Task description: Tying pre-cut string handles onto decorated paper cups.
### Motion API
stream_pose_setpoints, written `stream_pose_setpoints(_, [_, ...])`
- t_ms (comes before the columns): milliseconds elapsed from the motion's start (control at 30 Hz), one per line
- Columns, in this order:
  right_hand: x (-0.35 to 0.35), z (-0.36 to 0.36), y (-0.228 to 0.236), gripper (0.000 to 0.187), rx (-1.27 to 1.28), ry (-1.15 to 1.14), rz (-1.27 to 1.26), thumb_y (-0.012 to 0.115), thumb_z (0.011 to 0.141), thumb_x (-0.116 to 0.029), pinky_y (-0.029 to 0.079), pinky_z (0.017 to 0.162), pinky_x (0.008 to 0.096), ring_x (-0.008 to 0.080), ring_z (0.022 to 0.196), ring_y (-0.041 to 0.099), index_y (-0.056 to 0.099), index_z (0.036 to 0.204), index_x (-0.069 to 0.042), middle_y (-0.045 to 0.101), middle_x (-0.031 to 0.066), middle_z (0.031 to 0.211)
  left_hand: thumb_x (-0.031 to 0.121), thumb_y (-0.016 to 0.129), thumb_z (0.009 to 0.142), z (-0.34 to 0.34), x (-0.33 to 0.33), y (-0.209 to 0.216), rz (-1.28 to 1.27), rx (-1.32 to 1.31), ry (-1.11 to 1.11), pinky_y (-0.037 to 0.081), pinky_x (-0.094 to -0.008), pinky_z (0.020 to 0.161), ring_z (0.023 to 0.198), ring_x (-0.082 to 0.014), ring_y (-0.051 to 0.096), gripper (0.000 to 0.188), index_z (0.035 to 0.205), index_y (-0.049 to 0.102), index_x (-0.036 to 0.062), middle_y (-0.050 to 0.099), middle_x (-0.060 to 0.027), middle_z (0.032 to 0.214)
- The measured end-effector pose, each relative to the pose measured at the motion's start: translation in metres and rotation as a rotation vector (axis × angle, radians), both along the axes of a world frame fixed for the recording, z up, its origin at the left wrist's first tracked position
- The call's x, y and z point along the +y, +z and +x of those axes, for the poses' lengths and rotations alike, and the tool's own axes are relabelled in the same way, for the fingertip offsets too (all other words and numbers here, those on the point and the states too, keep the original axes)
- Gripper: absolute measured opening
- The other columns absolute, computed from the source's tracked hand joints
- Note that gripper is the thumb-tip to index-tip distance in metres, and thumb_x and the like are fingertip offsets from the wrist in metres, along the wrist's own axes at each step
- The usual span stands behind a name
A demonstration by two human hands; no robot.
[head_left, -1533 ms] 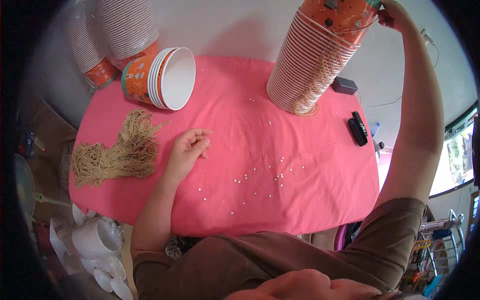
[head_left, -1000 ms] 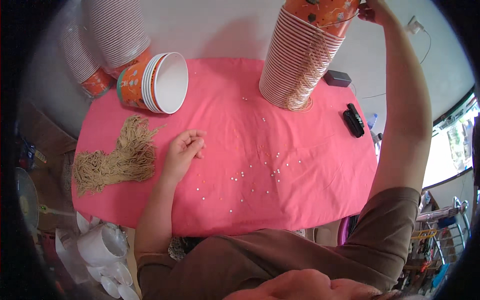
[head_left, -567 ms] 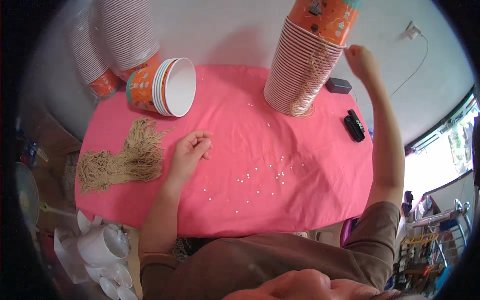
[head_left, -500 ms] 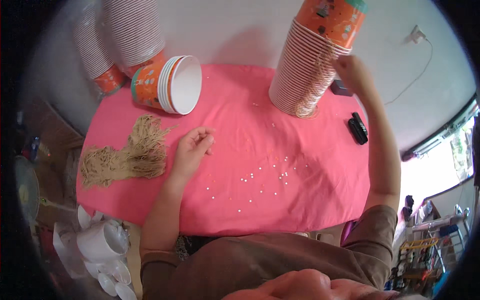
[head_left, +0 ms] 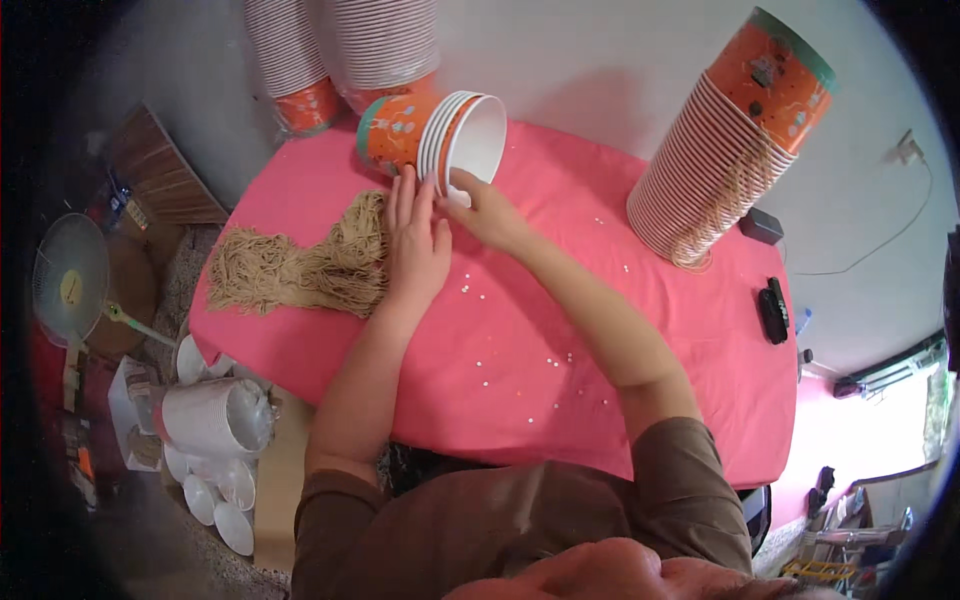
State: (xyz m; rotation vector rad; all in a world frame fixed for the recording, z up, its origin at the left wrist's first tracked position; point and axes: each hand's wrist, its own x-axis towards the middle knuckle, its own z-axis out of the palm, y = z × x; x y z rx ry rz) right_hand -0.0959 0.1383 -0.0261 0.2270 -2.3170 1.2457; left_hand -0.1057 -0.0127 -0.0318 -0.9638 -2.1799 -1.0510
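Note:
A few nested orange-and-green paper buckets (head_left: 395, 130) lie on their side at the far left of the pink-covered table, their white mouths facing right. My right hand (head_left: 487, 212) reaches across and pinches the near edge of the outermost rim. Beside it, my left hand (head_left: 418, 245) has its fingers stretched out against the lower side of the same buckets. Just left of that hand lies a bundle of tan string (head_left: 300, 270). A tall upside-down stack of buckets (head_left: 705, 170) stands at the far right, with tan string running down its side.
Small white dots (head_left: 555, 363) are scattered over the pink cloth (head_left: 470, 400). A black stapler-like object (head_left: 773, 310) and a dark box (head_left: 761, 226) lie at the right. Wrapped bucket stacks (head_left: 385, 45) stand behind; a fan (head_left: 72, 270) and white buckets (head_left: 215, 418) are on the left.
My right hand has left the tall stack and come over to the lying buckets. My left hand has moved forward to them, its curled fingers now straightened. The view has shifted.

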Motion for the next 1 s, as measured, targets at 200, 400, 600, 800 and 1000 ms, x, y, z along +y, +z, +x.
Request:
stream_pose_setpoints(200, [0.010,-0.014,-0.017,0.029,-0.149,0.034,0.045,0.054,0.090,-0.011,0.052,0.076,0.0382,0.0256,0.086,0.068,0.063,0.117,-0.006,0.066,0.0243,0.095,0.005,0.060,0.084,0.000,0.006,-0.015,-0.126,-0.155,-0.042,0.014,-0.0476,0.117,0.143,-0.0414,0.014,0.077,0.149,0.018,0.0028,0.014,-0.0267,0.154])
stream_pose_setpoints(400, [-0.002,0.004,-0.002,0.019,-0.153,-0.136,0.386,0.057,0.081,-0.017,0.052,0.074,0.0488,0.0404,0.082,0.065,0.067,0.092,-0.005,0.066,0.0224,0.085,0.006,0.055,0.086,-0.002,0.009,-0.017,0.104,-0.163,-0.089,0.016,-0.0453,0.116,0.143,-0.0419,0.015,0.072,0.147,0.018,-0.0040,0.013,-0.0291,0.153])
stream_pose_setpoints(600, [0.005,0.027,0.009,0.017,-0.131,-0.073,0.549,0.062,0.078,-0.019,0.051,0.068,0.0504,0.0396,0.075,0.064,0.065,0.086,-0.004,0.065,0.0206,0.079,0.004,0.051,0.090,0.000,0.012,-0.003,0.111,-0.091,-0.046,0.029,-0.0457,0.111,0.139,-0.0449,0.024,0.062,0.147,0.028,0.0078,0.019,-0.0283,0.151])
stream_pose_setpoints(800, [0.004,0.075,0.043,0.015,-0.032,-0.087,0.837,0.064,0.073,-0.018,0.050,0.066,0.0464,0.0352,0.070,0.065,0.063,0.079,-0.003,0.066,0.0158,0.073,0.004,0.053,0.089,-0.021,0.004,-0.012,0.191,-0.137,-0.016,0.030,-0.0453,0.110,0.136,-0.0407,0.031,0.060,0.145,0.031,0.0055,0.033,-0.0238,0.145])
stream_pose_setpoints(1000, [0.006,0.159,0.132,0.013,0.151,-0.166,0.999,0.066,0.073,-0.017,0.049,0.074,0.0428,0.0306,0.074,0.063,0.061,0.080,-0.007,0.063,0.0110,0.072,0.016,0.060,0.090,-0.033,0.003,-0.012,0.286,-0.164,-0.089,0.030,-0.0430,0.110,0.137,-0.0396,0.030,0.064,0.146,0.030,0.0068,0.030,-0.0252,0.148])
